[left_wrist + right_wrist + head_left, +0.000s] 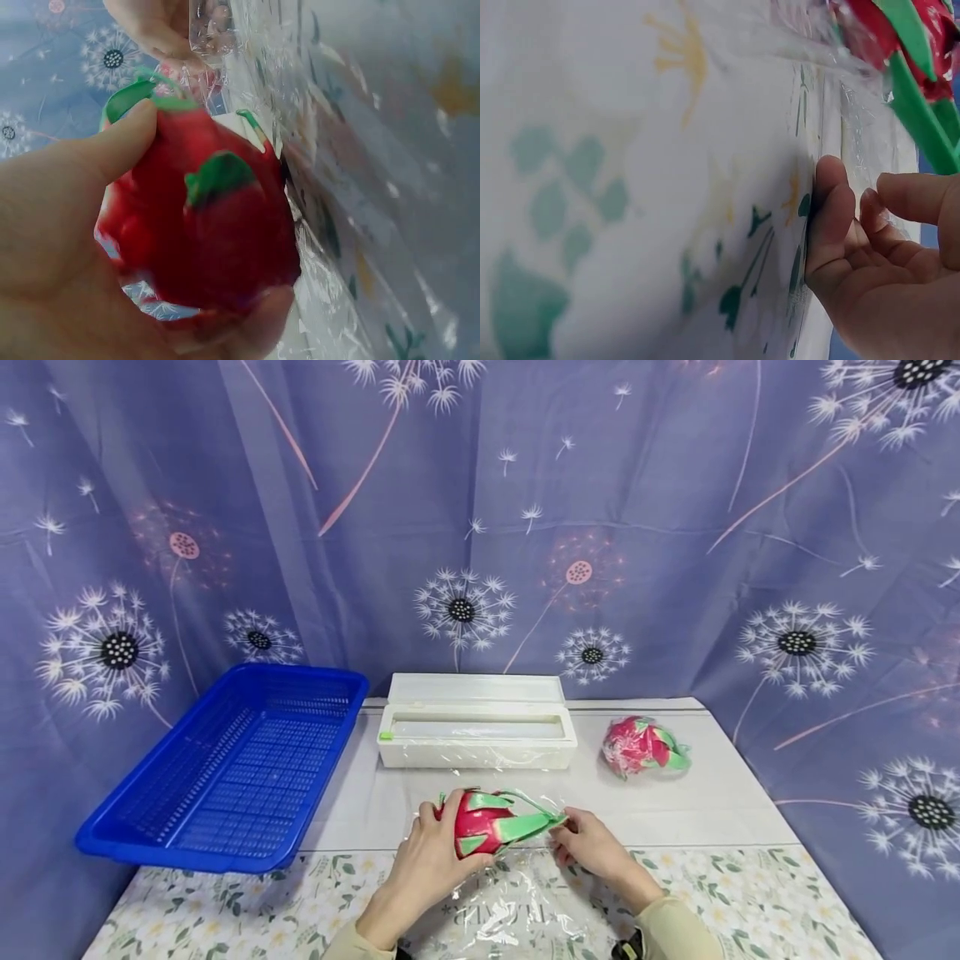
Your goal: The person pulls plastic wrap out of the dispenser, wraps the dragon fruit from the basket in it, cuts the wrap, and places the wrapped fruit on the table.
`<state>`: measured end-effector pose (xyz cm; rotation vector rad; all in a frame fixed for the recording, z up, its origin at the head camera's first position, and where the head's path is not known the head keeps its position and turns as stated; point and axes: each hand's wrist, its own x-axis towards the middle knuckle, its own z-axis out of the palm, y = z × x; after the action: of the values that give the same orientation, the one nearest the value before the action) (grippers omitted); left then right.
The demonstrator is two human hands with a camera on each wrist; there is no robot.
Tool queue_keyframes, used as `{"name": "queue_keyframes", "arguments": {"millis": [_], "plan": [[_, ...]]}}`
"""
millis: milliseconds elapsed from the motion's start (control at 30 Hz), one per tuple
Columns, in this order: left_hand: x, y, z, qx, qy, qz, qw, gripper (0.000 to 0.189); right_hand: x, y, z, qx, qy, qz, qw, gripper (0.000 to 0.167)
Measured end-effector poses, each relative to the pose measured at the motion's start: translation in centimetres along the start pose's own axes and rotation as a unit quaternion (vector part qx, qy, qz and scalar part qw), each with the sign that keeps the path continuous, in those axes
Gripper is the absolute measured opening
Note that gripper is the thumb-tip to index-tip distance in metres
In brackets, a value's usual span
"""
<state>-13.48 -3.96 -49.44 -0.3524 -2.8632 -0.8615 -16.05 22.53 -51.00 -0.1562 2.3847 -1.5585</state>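
Note:
A red dragon fruit point(480, 827) with green leaf tips lies on its side above a sheet of clear plastic wrap point(504, 897). My left hand point(429, 860) grips its rounded end, thumb on the near side. In the left wrist view the fruit point(214, 217) fills the hand, fingers curled around it. My right hand point(592, 847) is beside the pointed leaf ends, low over the table. Its fingers are curled, with thumb and fingertips close together at the wrap point(866, 135) in the right wrist view.
Behind the hands stands a white wrap dispenser box point(476, 752), lid raised, a roll inside. Another dragon fruit point(637, 747), covered in film, sits at the back right. On the left is a blue plastic basket point(352, 693). A patterned curtain point(517, 468) hangs behind the table.

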Motion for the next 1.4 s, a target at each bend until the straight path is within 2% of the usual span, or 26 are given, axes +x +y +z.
{"name": "queue_keyframes", "arguments": {"millis": [67, 167, 300, 433, 567, 800, 967, 1067, 1167, 1300, 1400], "plan": [[-0.2, -0.2, -0.3, -0.012, -0.012, 0.021, 0.9996, 0.091, -0.1, 0.1, 0.0, 0.006, -0.001, 0.004, 1.0, 0.014], [-0.3, -0.4, -0.6, -0.015, -0.012, 0.054, 0.9984, 0.087, -0.3, -0.3, 0.0, 0.002, 0.006, 0.011, 0.9999, 0.014], [-0.1, -0.3, -0.6, 0.025, 0.036, 0.088, 0.9951, 0.083, -0.3, -0.4, 0.0, -0.003, 0.019, 0.02, 0.9996, 0.015], [-0.2, -0.1, -0.9, 0.075, 0.081, 0.105, 0.9883, 0.083, -0.2, -0.1, 0.1, 0.0, 0.021, 0.029, 0.9994, 0.018], [-0.4, -0.2, -1.3, 0.089, 0.093, 0.107, 0.9859, 0.08, -0.2, -0.2, 0.2, -0.001, 0.028, 0.037, 0.9989, 0.017], [-0.3, -0.8, -1.8, 0.072, 0.068, 0.104, 0.9896, 0.08, -0.3, -0.4, 0.3, 0.009, 0.042, 0.052, 0.9977, 0.016], [0.0, -1.4, -2.0, 0.022, 0.018, 0.108, 0.9938, 0.082, -0.3, -0.3, 0.3, 0.009, 0.045, 0.06, 0.9972, 0.017], [0.3, -1.8, -2.4, 0.024, -0.003, 0.116, 0.993, 0.08, -0.3, -0.3, 0.3, 0.009, 0.044, 0.059, 0.9973, 0.017], [0.7, -2.0, -3.0, 0.065, -0.007, 0.142, 0.9876, 0.077, -0.3, -0.3, 0.4, 0.018, 0.045, 0.056, 0.9973, 0.017], [1.3, -2.0, -3.5, 0.131, -0.007, 0.192, 0.9725, 0.069, -0.3, -0.3, 0.4, 0.021, 0.045, 0.052, 0.9974, 0.017], [1.4, -1.9, -3.9, 0.159, -0.005, 0.213, 0.964, 0.058, -0.3, -0.3, 0.3, 0.015, 0.041, 0.051, 0.9977, 0.016]]}}
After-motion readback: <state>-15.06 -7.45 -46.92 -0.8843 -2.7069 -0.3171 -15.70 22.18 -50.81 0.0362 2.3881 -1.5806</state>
